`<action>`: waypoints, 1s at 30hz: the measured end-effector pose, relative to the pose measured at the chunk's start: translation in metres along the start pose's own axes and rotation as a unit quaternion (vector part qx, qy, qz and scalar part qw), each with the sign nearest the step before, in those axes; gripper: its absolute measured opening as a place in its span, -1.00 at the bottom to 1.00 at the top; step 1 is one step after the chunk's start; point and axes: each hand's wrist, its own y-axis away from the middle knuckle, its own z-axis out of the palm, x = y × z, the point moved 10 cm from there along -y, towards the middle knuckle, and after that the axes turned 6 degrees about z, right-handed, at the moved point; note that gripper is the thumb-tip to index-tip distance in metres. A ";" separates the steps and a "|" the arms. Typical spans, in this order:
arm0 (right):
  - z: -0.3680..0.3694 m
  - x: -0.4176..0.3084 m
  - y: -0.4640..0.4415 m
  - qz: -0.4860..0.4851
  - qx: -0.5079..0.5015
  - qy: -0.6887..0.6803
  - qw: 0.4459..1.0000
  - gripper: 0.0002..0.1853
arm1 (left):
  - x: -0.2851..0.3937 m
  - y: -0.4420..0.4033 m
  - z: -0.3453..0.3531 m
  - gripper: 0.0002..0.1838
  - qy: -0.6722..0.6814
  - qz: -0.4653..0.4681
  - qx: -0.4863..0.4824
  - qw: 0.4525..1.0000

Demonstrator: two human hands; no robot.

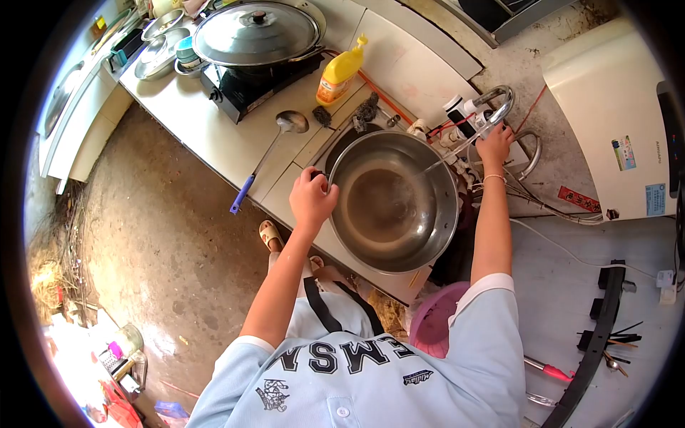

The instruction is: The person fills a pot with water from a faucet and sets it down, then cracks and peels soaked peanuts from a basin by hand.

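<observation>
My left hand (313, 197) is closed around the dark handle on the left rim of a large stainless steel wok (342, 232). The wok sits over the sink at the counter's edge with cloudy water in its bottom. My right hand (494, 146) is wrapped round the base of a curved metal faucet (505, 105), right of the wok. A thin stream of water runs from the faucet side into the wok. The fingers of my right hand are partly hidden behind the faucet fitting.
A ladle (291, 123) with a blue handle lies on the counter, left of the wok. Behind are a yellow soap bottle (340, 73), a scrubber (366, 110) and a lidded pan (257, 33) on a stove. A pink basin (434, 321) stands below; a white water heater (606, 107) hangs right.
</observation>
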 end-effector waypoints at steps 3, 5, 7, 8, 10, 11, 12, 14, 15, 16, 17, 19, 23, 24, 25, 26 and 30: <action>0.001 0.000 0.001 0.005 -0.005 -0.009 1.000 -0.28 | 0.000 -0.001 0.000 -0.80 0.000 -0.003 -0.001 1.000; 0.001 0.000 0.000 0.009 -0.005 -0.011 1.000 -0.28 | 0.000 -0.001 0.001 -0.80 0.000 -0.006 -0.002 1.000; 0.001 0.000 0.000 0.015 -0.006 -0.013 1.000 -0.27 | 0.001 -0.002 -0.001 -0.79 0.004 0.001 0.010 1.000; 0.001 -0.001 0.001 0.013 -0.003 -0.013 1.000 -0.27 | 0.001 -0.002 0.000 -0.79 0.004 0.001 0.009 1.000; 0.001 0.000 0.000 0.012 0.000 -0.012 1.000 -0.27 | 0.001 -0.001 -0.002 -0.79 0.000 0.004 0.021 1.000; 0.002 0.000 -0.001 0.011 0.002 -0.010 1.000 -0.27 | 0.001 -0.001 -0.001 -0.79 0.000 0.004 0.021 1.000; 0.001 -0.001 0.000 0.010 0.004 -0.008 1.000 -0.26 | 0.001 -0.001 -0.001 -0.79 -0.003 0.003 0.021 1.000; 0.000 0.000 0.001 0.008 0.005 -0.011 1.000 -0.26 | 0.000 -0.001 -0.001 -0.78 -0.005 0.003 0.021 1.000; -0.001 -0.001 0.002 0.006 0.006 -0.014 1.000 -0.26 | 0.000 -0.001 -0.001 -0.78 -0.004 0.004 0.022 1.000; -0.002 -0.002 0.002 0.006 0.006 -0.013 1.000 -0.26 | 0.001 -0.001 -0.002 -0.77 -0.002 0.005 0.023 1.000; -0.002 -0.002 0.002 0.012 -0.001 -0.017 1.000 -0.26 | 0.001 -0.001 -0.002 -0.77 -0.002 0.005 0.023 1.000; 0.000 0.001 0.002 0.018 -0.008 -0.019 1.000 -0.25 | -0.001 0.000 -0.001 -0.76 -0.006 -0.009 0.016 1.000; 0.002 0.001 0.001 0.011 0.001 -0.010 1.000 -0.25 | -0.002 0.002 -0.003 -0.74 0.001 -0.004 0.025 1.000; 0.002 0.001 0.001 0.009 0.005 -0.006 1.000 -0.24 | -0.002 0.002 -0.002 -0.74 -0.002 -0.003 0.020 1.000; 0.002 0.001 0.001 0.009 0.005 -0.006 1.000 -0.24 | -0.002 0.002 -0.002 -0.74 -0.005 -0.002 0.014 1.000; 0.003 0.001 0.001 0.011 0.003 0.002 1.000 -0.24 | -0.002 0.002 -0.002 -0.74 -0.005 -0.002 0.014 1.000; -0.001 0.000 0.001 0.005 0.002 0.013 1.000 -0.25 | -0.004 0.004 -0.001 -0.74 -0.013 -0.003 0.013 1.000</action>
